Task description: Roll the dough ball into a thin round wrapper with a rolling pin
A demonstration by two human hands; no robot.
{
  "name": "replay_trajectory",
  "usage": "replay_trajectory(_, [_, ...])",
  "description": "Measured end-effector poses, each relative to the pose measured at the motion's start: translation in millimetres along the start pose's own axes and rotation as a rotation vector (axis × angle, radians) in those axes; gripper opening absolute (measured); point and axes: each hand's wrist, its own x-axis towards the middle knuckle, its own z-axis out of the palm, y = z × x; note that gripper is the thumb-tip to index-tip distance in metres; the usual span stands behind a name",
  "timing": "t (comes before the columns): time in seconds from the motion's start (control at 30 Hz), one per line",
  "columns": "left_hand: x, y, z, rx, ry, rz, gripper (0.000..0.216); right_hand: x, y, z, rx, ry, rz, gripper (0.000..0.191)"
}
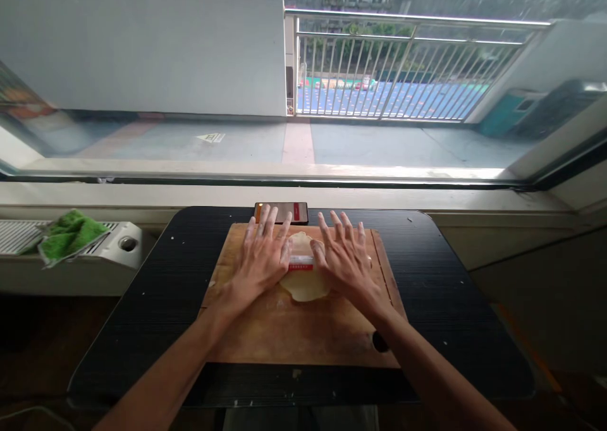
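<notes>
"Two hands, the left hand (265,254) and the right hand (346,254), are on the roller (300,261). How's the grip?"

"The fingers are spread wide, palms down. They aren't pinching anything. The roller is under them, and its red and white label (300,267) peeks out between them."

"Where's the dough (306,290)?"

"Lying flat under the roller, on the wooden board (294,339). The board is on the black worktop (455,304)."

"What could go wrong?"

"I think the dough could stick and rip. I only see faint white marks on the board, so too little flour might cause that."

"Could it get lopsided?"

"Yes, if one hand pushes harder, that side could get too thin. The edge looks wavy already."

"And the phone (283,212)?"

"It's at the far edge of the board, near the left fingertips. Reaching too far forward could bump it."

"Might the board slide?"

"Maybe, with a big push. I can't tell if anything underneath stops it."
</notes>
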Motion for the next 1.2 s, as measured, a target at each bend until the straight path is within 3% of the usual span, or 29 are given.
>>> replay_trajectory(0.13, [-8, 4, 1, 0.026, 0.035, -0.005, 0.064, -7, -2, 4, -0.011, 0.077, 0.023, 0.068])
replay_trajectory(0.33, [33, 1, 1, 0.017, 0.079, -0.040, 0.062, 38, 5, 1, 0.047, 0.005, 0.092, 0.069])
replay_trajectory(0.57, [59, -3, 0, 0.008, 0.086, -0.057, 0.065, 61, 10, 6, 0.110, 0.184, 0.112, 0.062])
replay_trajectory(0.93, [101, -14, 7, -0.003, 0.121, -0.043, 0.064, 101, 9, -1, 0.061, 0.189, 0.075, 0.062])
replay_trajectory(1.07, [101, -16, 12, -0.016, 0.102, -0.030, 0.062, 99, 10, -2, 0.085, 0.098, 0.069, 0.061])
replay_trajectory(1.2, [72, -8, 13, -0.025, 0.073, -0.067, 0.065, 69, 8, 2, 0.100, 0.065, 0.020, 0.063])
